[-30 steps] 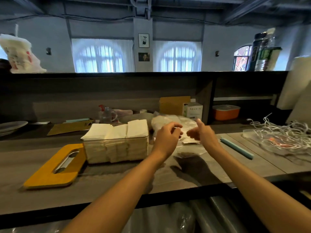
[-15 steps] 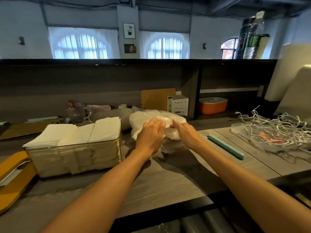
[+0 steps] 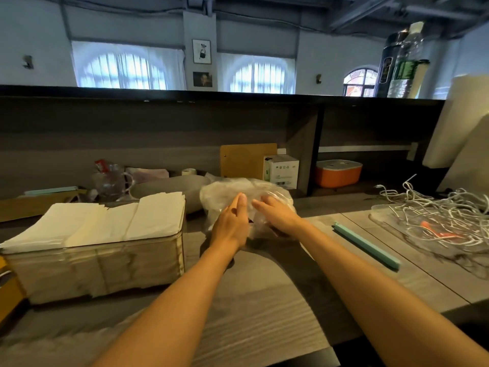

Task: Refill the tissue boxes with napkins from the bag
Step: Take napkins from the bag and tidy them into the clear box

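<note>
Head view: both hands are on the clear plastic bag [image 3: 246,192], which lies crumpled at about 12 o'clock on the tabletop [image 3: 264,300], just behind the wrists. The left hand [image 3: 231,226] presses its straight fingers flat against the bag's near side; the right hand [image 3: 276,215] lies over the plastic with fingers loosely spread, so neither grip looks closed on anything. Whether napkins remain inside I cannot tell. To do this well, find the bag's mouth, hold it wide with one hand and draw out a flat stack with the other. The tissue box [image 3: 95,266] sits at 9 o'clock, heaped above its rim with napkins [image 3: 105,221], its orange lid [image 3: 10,292] at the far left edge. The teal strip [image 3: 366,247] and tangled white cords [image 3: 436,221] at 2 o'clock lie clear; a grey bowl [image 3: 169,189] crowds the bag's left side
</note>
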Demonstrator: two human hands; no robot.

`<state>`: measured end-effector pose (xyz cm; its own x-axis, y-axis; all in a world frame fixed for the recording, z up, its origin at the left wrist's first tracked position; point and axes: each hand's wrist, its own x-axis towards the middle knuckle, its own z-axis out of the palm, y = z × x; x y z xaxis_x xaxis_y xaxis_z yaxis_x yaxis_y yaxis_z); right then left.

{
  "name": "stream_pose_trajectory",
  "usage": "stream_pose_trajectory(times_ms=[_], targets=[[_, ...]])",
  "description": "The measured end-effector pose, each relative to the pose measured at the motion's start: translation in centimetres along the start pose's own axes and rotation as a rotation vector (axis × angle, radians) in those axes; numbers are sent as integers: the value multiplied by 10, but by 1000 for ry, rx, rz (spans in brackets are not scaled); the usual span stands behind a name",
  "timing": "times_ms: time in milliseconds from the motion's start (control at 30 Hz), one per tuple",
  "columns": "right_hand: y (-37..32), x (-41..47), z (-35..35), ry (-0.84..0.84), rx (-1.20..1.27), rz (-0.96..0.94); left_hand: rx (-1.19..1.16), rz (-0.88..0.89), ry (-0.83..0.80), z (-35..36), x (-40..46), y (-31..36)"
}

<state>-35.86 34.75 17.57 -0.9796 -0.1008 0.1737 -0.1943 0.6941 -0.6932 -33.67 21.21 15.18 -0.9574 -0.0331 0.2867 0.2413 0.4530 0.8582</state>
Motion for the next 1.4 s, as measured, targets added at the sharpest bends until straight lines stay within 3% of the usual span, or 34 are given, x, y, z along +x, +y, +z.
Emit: stream_pose_trajectory(times_ms=[200, 367, 567, 733, 900, 1033, 1133, 1267, 1400], targets=[[-5, 2, 17, 11, 39, 5, -42, -92, -2, -2, 3, 0], [-9, -5, 23, 23, 80, -62, -185, -69, 52, -5, -3, 3], [-2, -17, 8, -9, 535, -69, -276, -86, 103, -10, -10, 6], [-3, -26, -9, -16, 891, -144, -214, -54, 148, -10, -11, 4], [-13, -32, -29, -167, 1199, -361, -602, -41, 219, -12, -27, 18], [-21, -38, -36, -137, 1120, -378, -957, -111, -74, -17, -36, 23], [-25, -40, -22, -197, 873, -223, -978, -100, -207, -16, -40, 31], [-34, -44, -13, -185, 446, -29, -925, -196, -110, -18, -36, 30], [-34, -43, -23, -87, 369, 13, -1006, -347, 33, -21, -24, 23]])
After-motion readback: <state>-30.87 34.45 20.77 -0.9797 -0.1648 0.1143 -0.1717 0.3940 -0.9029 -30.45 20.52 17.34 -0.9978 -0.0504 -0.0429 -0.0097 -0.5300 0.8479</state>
